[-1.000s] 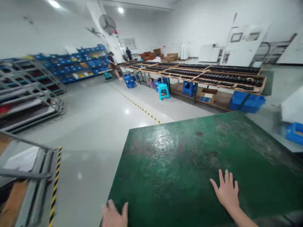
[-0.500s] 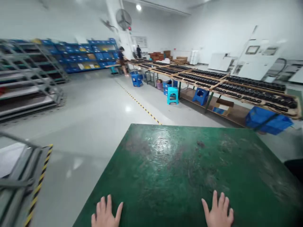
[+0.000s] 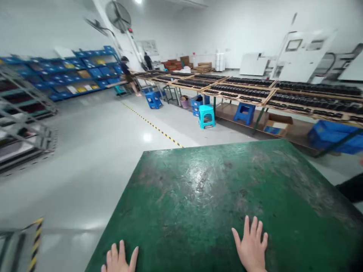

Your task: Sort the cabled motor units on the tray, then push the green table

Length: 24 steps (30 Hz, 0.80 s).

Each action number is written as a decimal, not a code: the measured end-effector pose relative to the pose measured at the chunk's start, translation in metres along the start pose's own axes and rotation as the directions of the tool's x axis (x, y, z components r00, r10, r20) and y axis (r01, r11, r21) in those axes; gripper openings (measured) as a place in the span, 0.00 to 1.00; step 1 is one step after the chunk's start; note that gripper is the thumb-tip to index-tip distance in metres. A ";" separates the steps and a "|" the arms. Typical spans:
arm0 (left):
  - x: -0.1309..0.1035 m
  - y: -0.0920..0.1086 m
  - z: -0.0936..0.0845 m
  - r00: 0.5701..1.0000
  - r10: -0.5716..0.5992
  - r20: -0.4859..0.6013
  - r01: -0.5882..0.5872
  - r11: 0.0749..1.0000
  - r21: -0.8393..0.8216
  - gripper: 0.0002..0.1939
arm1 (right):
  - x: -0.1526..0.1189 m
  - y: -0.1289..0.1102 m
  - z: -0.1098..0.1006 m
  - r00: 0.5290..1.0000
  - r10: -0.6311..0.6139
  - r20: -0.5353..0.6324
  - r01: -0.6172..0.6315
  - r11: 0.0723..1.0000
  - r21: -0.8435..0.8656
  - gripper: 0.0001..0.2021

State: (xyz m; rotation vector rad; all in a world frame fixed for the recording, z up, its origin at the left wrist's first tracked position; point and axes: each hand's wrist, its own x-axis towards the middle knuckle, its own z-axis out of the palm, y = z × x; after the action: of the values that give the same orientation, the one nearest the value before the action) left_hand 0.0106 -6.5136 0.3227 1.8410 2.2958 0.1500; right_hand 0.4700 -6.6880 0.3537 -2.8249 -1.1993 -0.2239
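Hands [image 3: 119, 258] [image 3: 251, 247] flat on green tabletop [image 3: 204, 189], lengthwise ahead

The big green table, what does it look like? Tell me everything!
The green table is a wide, flat top that looks painted, scuffed with grey worn patches and shiny where the ceiling light hits it. It lies level above the grey floor. Its legs are hidden. The left hand and right hand rest flat on its near edge, fingers spread.
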 end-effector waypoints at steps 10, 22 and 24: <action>-0.101 0.125 0.014 0.997 0.071 0.044 -0.076 0.988 0.136 0.40 | 0.032 0.025 0.014 0.995 -0.092 0.025 0.093 0.992 -0.084 0.42; -0.094 0.140 -0.004 0.902 0.147 0.405 -0.170 0.985 0.020 0.63 | 0.060 0.008 -0.003 0.996 -0.087 0.021 0.089 0.993 -0.074 0.40; -0.089 0.138 -0.008 0.907 0.138 0.399 -0.165 0.986 0.032 0.63 | 0.060 0.005 -0.003 0.995 -0.093 0.020 0.094 0.994 -0.054 0.40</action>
State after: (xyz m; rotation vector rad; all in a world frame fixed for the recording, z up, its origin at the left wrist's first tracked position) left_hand 0.1594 -6.5690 0.3661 1.8747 1.9023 -0.2584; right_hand 0.5144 -6.6497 0.3665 -2.8251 -1.3519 -0.2409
